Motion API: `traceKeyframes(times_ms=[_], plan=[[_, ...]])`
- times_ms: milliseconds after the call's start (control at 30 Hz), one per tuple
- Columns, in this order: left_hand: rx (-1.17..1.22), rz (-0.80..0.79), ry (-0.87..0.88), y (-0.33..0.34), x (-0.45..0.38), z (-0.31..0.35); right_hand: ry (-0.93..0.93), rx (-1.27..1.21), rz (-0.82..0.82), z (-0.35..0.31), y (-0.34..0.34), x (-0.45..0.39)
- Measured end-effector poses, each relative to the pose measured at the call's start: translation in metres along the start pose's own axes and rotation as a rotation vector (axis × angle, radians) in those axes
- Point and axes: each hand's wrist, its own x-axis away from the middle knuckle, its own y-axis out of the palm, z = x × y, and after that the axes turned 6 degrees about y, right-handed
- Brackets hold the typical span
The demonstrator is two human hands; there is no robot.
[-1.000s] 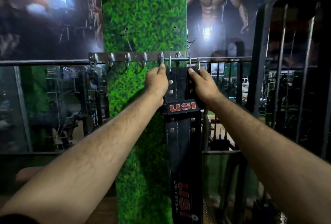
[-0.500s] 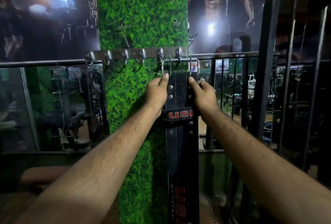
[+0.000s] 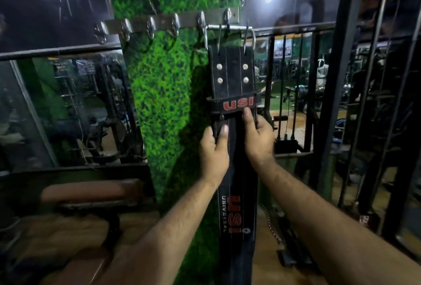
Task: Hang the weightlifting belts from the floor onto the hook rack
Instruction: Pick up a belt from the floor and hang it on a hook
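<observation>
A black leather weightlifting belt (image 3: 232, 75) with red "USI" lettering hangs straight down, its metal buckle (image 3: 230, 28) caught on the rightmost hook of the steel hook rack (image 3: 164, 22). The rack is fixed to a pillar covered in green turf (image 3: 164, 102); its other hooks are bare. My left hand (image 3: 214, 150) grips the belt's left edge below the logo loop, thumb on the front. My right hand (image 3: 259, 138) holds the right edge at the same height, thumb touching the loop. The belt's lower end runs out of the frame.
A brown padded bench (image 3: 91, 191) stands low at the left. A black railing (image 3: 296, 27) runs behind the rack, with glass panels under it. Tall black metal frames (image 3: 341, 56) rise at the right. A thin chain (image 3: 271, 225) hangs beside the belt.
Both hands have slid down from the buckle end to below the logo loop. The buckle now hangs on the hook by itself. The view has moved closer and lower.
</observation>
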Motion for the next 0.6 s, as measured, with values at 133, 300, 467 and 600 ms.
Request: traceKeyframes(times_ms=[133, 300, 467, 600], plan=[[-0.136, -0.02, 0.021, -0.012, 0.023, -0.037, 0.006, 0.049, -0.053, 0.049, -0.004, 0.029], [-0.178, -0.048, -0.055, -0.022, 0.047, -0.065, 0.052, 0.106, -0.094, 0.098, -0.012, 0.062], [-0.252, -0.036, -0.127, -0.024, 0.079, -0.089, 0.067, 0.227, -0.159, 0.142, -0.022, 0.09], [-0.264, -0.012, -0.158, -0.025, 0.1, -0.11, 0.104, 0.297, -0.191, 0.171, -0.031, 0.108]])
